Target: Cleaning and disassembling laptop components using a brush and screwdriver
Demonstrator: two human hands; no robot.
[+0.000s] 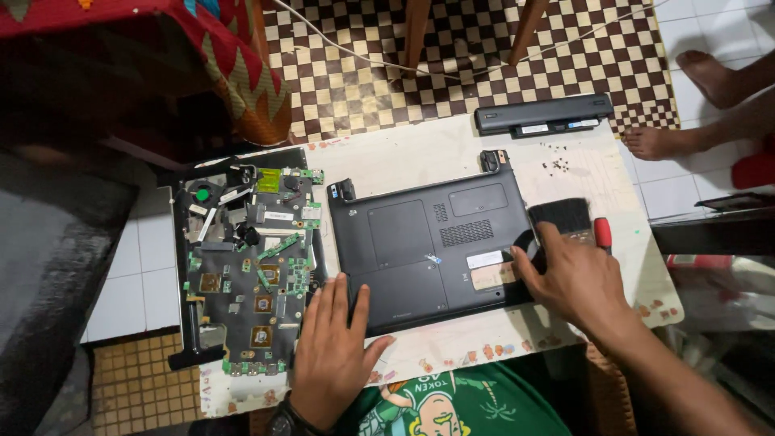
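The black laptop bottom cover (432,246) lies flat in the middle of the desk (420,149), underside up, with its two hinge tabs pointing toward twelve o'clock. I judge the step in hand to be steadying and cleaning this cover, with the laptop already taken apart. My left hand (331,347) rests at the cover's seven o'clock corner, fingers spread flat and open, pressing on its near edge and gripping nothing. My right hand (569,278) sits at the cover's four o'clock corner, fingers curled over the edge beside the white label. A wide black brush (561,214) lies just past those fingers at about two o'clock of the hand; whether I am pinching its handle or only touching the cover I cannot tell, since my knuckles hide the contact. A red-handled tool (603,232) lies right beside the brush, at its three o'clock.

The next move, as I read it, calls for a firm hold on both near corners so the cover does not slide on the paper sheet.

At nine o'clock of the cover, touching my left fingertips, lies the bare green circuit board (250,270) in its black frame. At one o'clock, well apart, the long black battery (542,115) lies along the desk's far edge, with small dark screws (557,165) scattered between it and the brush. Another person's bare feet (686,105) stand on the tiled floor beyond.
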